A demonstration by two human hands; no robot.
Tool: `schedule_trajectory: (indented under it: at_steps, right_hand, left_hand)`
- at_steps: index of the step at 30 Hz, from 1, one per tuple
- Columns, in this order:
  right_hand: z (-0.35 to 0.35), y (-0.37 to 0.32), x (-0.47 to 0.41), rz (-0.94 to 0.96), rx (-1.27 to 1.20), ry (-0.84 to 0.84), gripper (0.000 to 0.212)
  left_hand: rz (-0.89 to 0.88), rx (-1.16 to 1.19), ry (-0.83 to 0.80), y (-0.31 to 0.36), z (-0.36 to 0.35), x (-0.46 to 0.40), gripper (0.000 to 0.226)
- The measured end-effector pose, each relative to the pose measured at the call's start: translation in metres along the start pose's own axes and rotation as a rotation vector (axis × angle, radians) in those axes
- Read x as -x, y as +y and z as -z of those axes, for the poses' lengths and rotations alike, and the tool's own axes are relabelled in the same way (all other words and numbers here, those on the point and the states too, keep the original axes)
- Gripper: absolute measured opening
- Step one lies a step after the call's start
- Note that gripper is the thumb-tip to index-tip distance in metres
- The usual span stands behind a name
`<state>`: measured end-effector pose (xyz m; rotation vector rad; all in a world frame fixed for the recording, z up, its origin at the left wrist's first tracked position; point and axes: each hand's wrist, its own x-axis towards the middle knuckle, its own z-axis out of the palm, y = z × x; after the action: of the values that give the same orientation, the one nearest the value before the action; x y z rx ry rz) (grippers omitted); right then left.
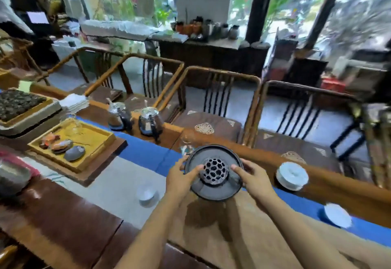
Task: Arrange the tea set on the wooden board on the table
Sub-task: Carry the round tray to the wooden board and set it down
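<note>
A round dark tea tray [213, 191] with a perforated centre is held tilted above the table. My left hand [182, 175] grips its left rim and my right hand [252, 175] grips its right rim. Under it lies a light wooden board [228, 232] on the table. A clear glass pitcher [187, 144] shows just behind the tray's far rim. A small white cup [146, 193] stands on the grey mat left of the tray. A white lidded bowl [292, 175] sits to the right, and a white saucer [337, 214] lies further right.
A yellow wooden tray [99, 139] with small tea pets and a glass vessel is at the left. Two metal teapots [135, 118] stand near the table's far edge. Wooden chairs [220, 103] line the far side. A box of dark tea [19, 103] is at the far left.
</note>
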<state>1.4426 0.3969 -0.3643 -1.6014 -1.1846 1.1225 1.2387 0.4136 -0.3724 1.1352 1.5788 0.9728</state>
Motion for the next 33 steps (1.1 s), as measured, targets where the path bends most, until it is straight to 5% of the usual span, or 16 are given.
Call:
schedule_trajectory:
  at_steps: [5,13,21,26,33]
  right_hand:
    - [0.138,0.034,0.047,-0.028,-0.048,0.218,0.005]
    - [0.267,0.115,0.109,-0.168,-0.154,0.408,0.021]
    - [0.293,0.18,0.147,-0.247,-0.151,0.459,0.031]
    - [0.285,0.197,0.158,-0.249,-0.173,0.472,0.014]
    - [0.27,0.21,0.173,-0.248,-0.205,0.466,0.014]
  left_hand:
    - [-0.049,-0.036,-0.23,0.027,-0.136,0.035,0.054]
    - [-0.062,-0.11,-0.445,0.031,-0.284,0.101,0.047]
    - [0.01,-0.151,-0.502,-0.007,-0.326,0.143,0.051]
    - [0.068,-0.145,-0.517,-0.04,-0.331,0.145,0.068]
    - [0.105,-0.111,-0.543,-0.066,-0.327,0.154,0.055]
